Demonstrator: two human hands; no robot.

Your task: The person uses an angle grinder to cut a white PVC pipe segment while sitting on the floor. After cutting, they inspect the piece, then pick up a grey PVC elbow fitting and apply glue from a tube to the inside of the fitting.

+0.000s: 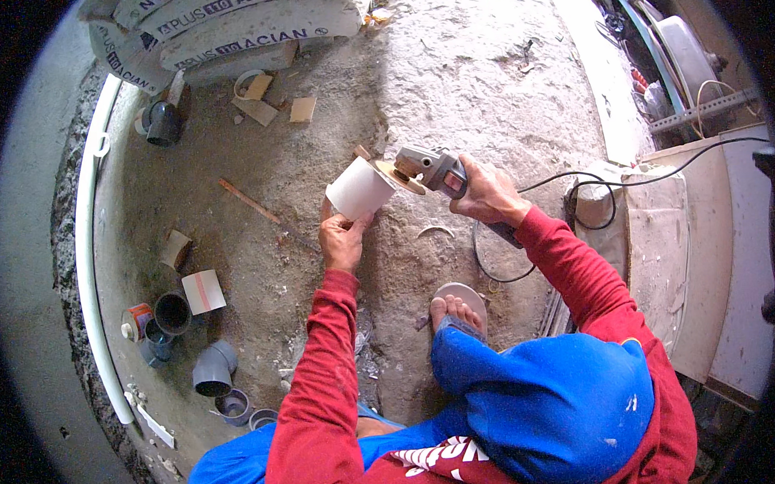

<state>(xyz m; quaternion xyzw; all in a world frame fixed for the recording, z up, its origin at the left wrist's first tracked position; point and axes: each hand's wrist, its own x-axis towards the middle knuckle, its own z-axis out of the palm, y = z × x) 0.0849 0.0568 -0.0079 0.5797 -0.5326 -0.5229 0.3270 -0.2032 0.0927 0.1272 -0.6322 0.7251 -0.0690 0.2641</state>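
Note:
My left hand (pixel 344 242) is closed round the lower end of a short white pipe piece (pixel 359 191), fingers beneath and thumb on its near side. In my right hand (pixel 490 192) is a grey angle grinder (pixel 437 166), gripped by its body. The grinder's tan disc (pixel 400 177) is at the pipe's right-hand end; whether it touches the rim I cannot tell. A small brown piece (pixel 362 152) shows just beyond the pipe. The grinder's black cord (pixel 545 184) runs off to the right and also loops below my right hand.
White bags (pixel 252 33) are stacked at the far left. Grey pipe fittings (pixel 214 367) and a can (pixel 137 320) lie at left, near a long white pipe (pixel 92 252). A wooden strip (pixel 249 201) and a cut curved piece (pixel 437 230) lie on the rough floor. My sandalled foot (pixel 460 311) is below.

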